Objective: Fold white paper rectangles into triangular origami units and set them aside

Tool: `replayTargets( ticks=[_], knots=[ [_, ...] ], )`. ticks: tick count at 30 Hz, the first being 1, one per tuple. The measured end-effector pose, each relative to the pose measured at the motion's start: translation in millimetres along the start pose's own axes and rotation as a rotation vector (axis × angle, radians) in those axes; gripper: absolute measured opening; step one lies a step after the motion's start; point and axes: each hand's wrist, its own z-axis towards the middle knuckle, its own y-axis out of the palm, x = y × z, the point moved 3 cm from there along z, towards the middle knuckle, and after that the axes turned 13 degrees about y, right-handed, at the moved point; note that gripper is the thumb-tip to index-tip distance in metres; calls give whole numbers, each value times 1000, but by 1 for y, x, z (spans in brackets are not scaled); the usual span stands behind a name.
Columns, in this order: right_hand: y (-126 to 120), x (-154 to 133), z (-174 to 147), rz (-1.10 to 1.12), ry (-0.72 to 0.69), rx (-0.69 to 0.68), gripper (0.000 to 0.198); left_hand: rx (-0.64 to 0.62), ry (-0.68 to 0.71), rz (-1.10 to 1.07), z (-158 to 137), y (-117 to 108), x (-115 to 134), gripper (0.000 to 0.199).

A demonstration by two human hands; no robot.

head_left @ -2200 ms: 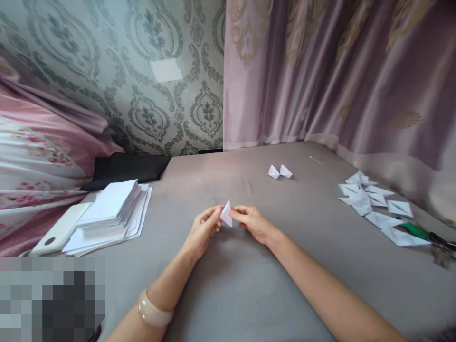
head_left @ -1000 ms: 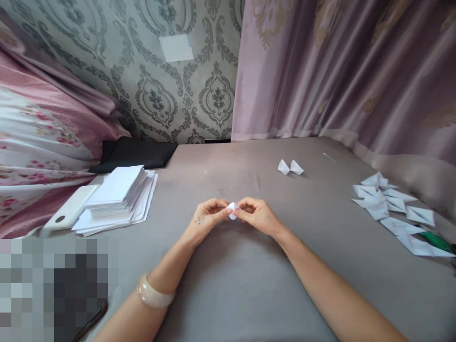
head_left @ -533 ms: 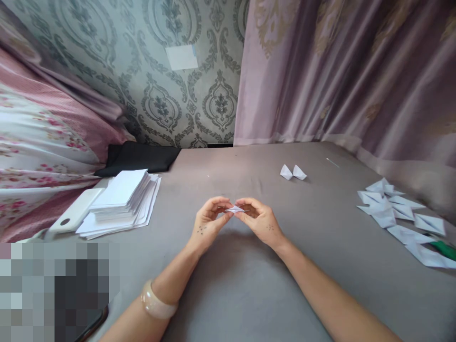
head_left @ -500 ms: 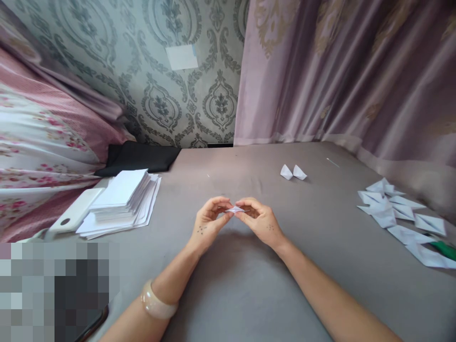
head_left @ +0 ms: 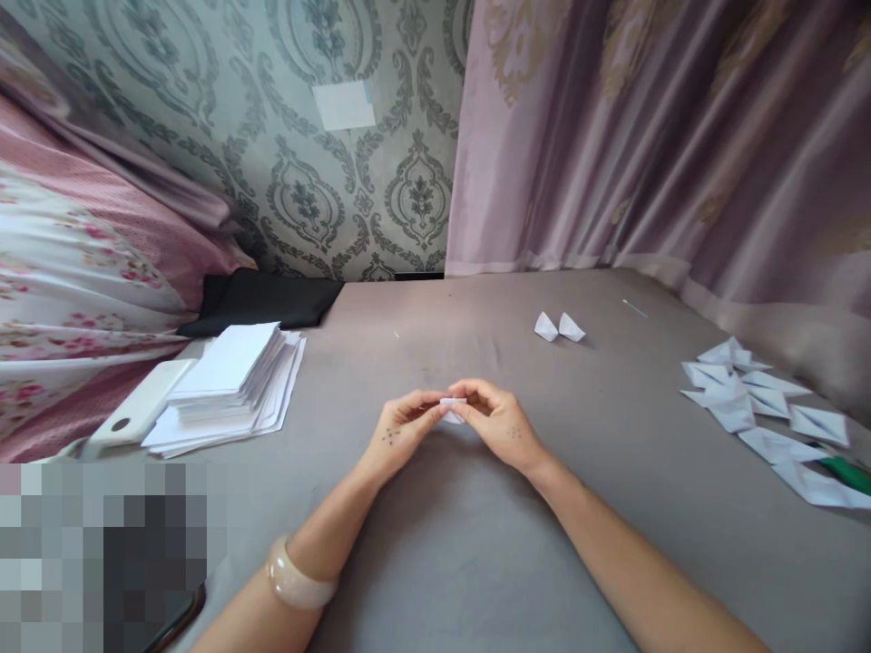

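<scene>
Between my two hands is a small folded white paper, partly covered by fingers. My left hand pinches its left end between thumb and fingertips. On the other end, my right hand grips it the same way, with thumb below and fingers above. The hands nearly meet over the grey tabletop cloth. Beyond them, two small folded paper pieces stand side by side. Several larger folded white paper pieces lie clustered on the right.
At the left is a stack of white paper sheets, beside a white device. Black folded cloth lies behind it. A green object shows at the right edge. Curtains hang on both sides, and the lower left corner is pixelated.
The folded paper has turned in my fingers, from a flat pointed shape to one with a straight upper edge and a part hanging below. My left fingers have lowered and straightened slightly.
</scene>
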Motion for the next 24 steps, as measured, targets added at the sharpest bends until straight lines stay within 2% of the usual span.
replayTargets(
  ticks=[4, 6, 16, 22, 24],
  knots=[
    [5, 7, 1, 173, 183, 23, 37, 186, -50, -152, 2, -7, -10, 27],
    [8, 8, 1, 190, 227, -11, 39, 199, -71, -219, 2, -6, -12, 28],
    [0, 5, 1, 104, 237, -25, 32, -44, -174, -173, -2, 4, -8, 25],
    [-8, 1, 2, -28, 277, -124, 24, -184, -323, -81, -6, 5, -14, 23],
    [-7, 2, 1, -21, 291, -147, 26, -172, -369, -94, -6, 3, -17, 23]
  ],
)
